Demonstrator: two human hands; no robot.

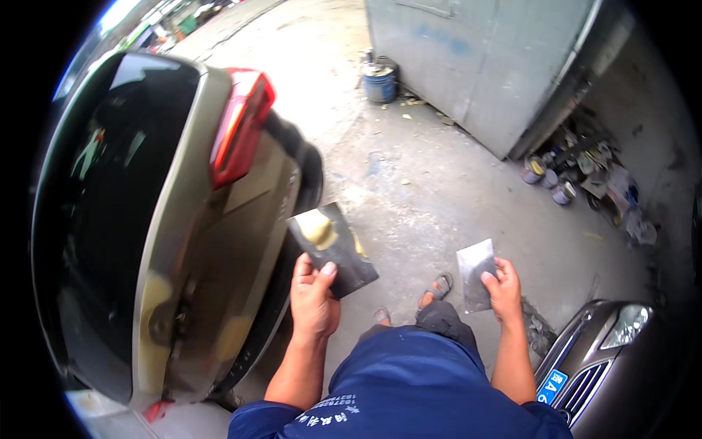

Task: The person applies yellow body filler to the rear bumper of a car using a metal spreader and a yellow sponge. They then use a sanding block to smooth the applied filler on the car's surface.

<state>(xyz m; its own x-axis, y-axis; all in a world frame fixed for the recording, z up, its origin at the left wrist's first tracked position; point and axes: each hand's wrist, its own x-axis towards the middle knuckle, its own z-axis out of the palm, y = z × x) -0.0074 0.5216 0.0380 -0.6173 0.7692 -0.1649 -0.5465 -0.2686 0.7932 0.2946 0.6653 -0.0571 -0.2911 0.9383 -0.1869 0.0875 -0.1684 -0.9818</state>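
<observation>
"The left grip [314, 298] is closed around a dark flat plate [342, 254], thumb pressed on its face. What is on that plate?"

"A thick dab of yellow paste [316, 228] near the upper left corner, with a smaller smear along the right edge. The plate is tilted, out in front of the person, just beside the rear of the tan car [248, 238]."

"And the right grip [504, 293]?"

"Grasping too — it pinches a thin grey sheet [476, 265], thumb on the face, other fingers at the far edge. Sheet and plate are well apart, one on each side of the body."

"Does the car show anything similar to the paste?"

"Pale yellow patches [155, 296] on its rear panel, below the dark window [124, 175]. A red tail light [240, 135] sits farther up."

"What lies around?"

"Concrete floor [409, 190] under the person's sandals [442, 285]. Ahead stands a large grey metal panel [475, 58], with a blue bucket [379, 86] near its left edge. To the right, cans [563, 192] and mixed clutter [596, 164] lie along the wall — and nearer, at lower right, is the front of a dark car [585, 366] with a blue plate on it."
</observation>
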